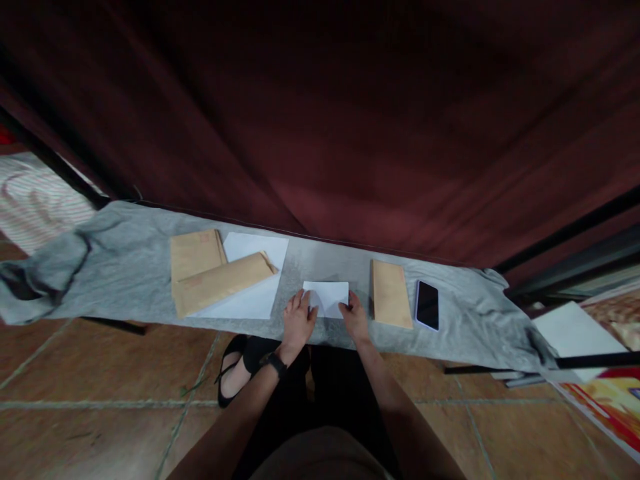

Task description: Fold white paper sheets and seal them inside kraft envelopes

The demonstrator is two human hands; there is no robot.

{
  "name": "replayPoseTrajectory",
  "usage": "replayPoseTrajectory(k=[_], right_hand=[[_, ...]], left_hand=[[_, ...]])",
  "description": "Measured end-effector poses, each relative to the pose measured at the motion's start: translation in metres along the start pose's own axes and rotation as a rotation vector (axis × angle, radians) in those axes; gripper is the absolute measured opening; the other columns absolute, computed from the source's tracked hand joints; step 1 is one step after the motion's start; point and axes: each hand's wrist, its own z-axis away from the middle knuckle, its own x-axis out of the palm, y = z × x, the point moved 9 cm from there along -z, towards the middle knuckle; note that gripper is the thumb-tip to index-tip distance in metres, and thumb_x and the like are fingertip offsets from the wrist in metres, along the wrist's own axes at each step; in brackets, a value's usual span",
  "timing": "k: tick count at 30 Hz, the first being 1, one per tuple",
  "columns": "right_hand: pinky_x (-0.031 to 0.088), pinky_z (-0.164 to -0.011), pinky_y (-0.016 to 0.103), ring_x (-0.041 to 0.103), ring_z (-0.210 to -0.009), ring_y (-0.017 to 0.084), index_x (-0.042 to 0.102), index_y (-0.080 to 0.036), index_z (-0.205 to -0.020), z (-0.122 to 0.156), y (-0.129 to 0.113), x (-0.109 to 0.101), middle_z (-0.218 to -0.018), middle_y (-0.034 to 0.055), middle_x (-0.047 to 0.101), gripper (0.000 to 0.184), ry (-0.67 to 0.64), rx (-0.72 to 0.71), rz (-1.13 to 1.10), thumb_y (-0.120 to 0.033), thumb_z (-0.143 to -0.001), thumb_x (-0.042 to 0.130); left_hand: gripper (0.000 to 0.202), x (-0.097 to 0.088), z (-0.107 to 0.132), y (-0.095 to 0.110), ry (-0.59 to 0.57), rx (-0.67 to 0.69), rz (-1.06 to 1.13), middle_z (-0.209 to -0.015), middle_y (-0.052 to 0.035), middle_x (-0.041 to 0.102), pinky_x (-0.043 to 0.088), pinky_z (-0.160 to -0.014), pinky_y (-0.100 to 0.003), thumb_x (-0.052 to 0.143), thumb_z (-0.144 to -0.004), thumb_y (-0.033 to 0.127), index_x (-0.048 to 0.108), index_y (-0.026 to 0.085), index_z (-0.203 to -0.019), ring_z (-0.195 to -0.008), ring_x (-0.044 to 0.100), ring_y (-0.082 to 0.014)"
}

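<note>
Between my hands a small white sheet of paper [327,293], seemingly folded, lies over the grey cloth. My left hand [299,320] grips its left edge, the thumb on top of the sheet. At the opposite edge my right hand [355,318] pinches the paper, thumb on top and fingers around the side. Just right of that hand rests a stack of brown envelopes [391,293]. To the left, a long brown envelope [225,283] lies slantwise across a stack of white paper [257,300] and more brown envelopes [195,252].
A phone [427,305] lies right of the envelopes. The grey cloth [135,267] covers a narrow bench, with a dark red curtain [320,133] hanging behind it. White board [575,330] and a colourful printed sheet [613,403] are at the far right.
</note>
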Motion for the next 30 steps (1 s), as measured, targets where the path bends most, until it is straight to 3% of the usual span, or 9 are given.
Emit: replayPoseTrajectory(k=[3, 10, 30], right_hand=[[0.055, -0.07, 0.031, 0.069, -0.075, 0.021, 0.069, -0.02, -0.116, 0.002, 0.009, 0.002, -0.09, 0.0043, 0.077, 0.034, -0.051, 0.095, -0.097, -0.027, -0.088, 0.049], [0.053, -0.083, 0.034, 0.069, -0.087, 0.023, 0.07, -0.018, -0.107, 0.011, -0.001, -0.004, -0.096, 0.0086, 0.075, 0.03, 0.029, 0.092, 0.092, -0.025, -0.091, 0.046], [0.052, -0.081, 0.036, 0.067, -0.085, 0.024, 0.069, -0.019, -0.103, 0.011, -0.002, -0.006, -0.091, 0.0076, 0.074, 0.027, 0.042, 0.083, 0.087, -0.029, -0.092, 0.046]], left_hand=[[0.046, -0.001, 0.001, 0.0, 0.0, 0.056, 0.003, -0.147, -0.0142, 0.056, 0.045, -0.107, -0.045, 0.048, -0.097, 0.032, 0.056, 0.015, -0.14, -0.129, 0.053, -0.0304], [0.05, 0.001, 0.014, 0.016, 0.051, 0.107, -0.142, -0.154, -0.0162, 0.049, 0.044, -0.104, -0.052, 0.047, -0.098, 0.037, 0.056, 0.017, -0.143, -0.135, 0.048, -0.0365], [0.051, -0.001, 0.016, 0.018, 0.028, 0.157, -0.124, -0.156, -0.0161, 0.046, 0.043, -0.107, -0.05, 0.043, -0.1, 0.035, 0.051, 0.016, -0.147, -0.14, 0.046, -0.0345]])
